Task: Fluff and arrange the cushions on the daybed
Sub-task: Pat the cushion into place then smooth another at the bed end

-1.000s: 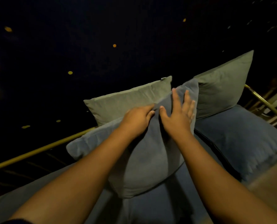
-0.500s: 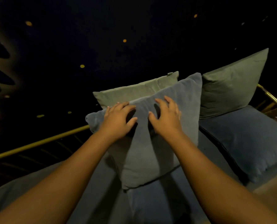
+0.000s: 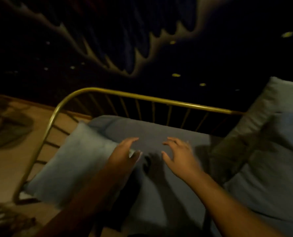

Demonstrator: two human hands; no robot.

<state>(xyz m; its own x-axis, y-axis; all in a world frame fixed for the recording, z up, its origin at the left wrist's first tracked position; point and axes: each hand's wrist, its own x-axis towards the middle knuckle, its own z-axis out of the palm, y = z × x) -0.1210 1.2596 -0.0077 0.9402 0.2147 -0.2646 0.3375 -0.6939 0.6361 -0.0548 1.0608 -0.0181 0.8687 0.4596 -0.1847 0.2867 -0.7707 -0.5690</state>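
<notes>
A light blue cushion (image 3: 73, 161) lies at the daybed's left end, against the brass rail (image 3: 142, 95). My left hand (image 3: 125, 154) hovers at its right edge with fingers spread, holding nothing. My right hand (image 3: 178, 154) is open beside it, above the blue-grey mattress (image 3: 159, 134). At the right stand the blue cushion (image 3: 270, 177) and, behind it, a grey-green cushion (image 3: 255, 120) leaning on the back rail. The picture is dim and blurred by motion.
The brass frame curves down around the left end, with thin bars along the back. A tan floor (image 3: 5, 168) with a dark patterned shape lies left of the daybed. A dark wall with pale spots rises behind.
Both hands have let go of the blue cushion, which now stands at the right. The view has swung left to the daybed's other end, and my hands now reach toward the light blue cushion.
</notes>
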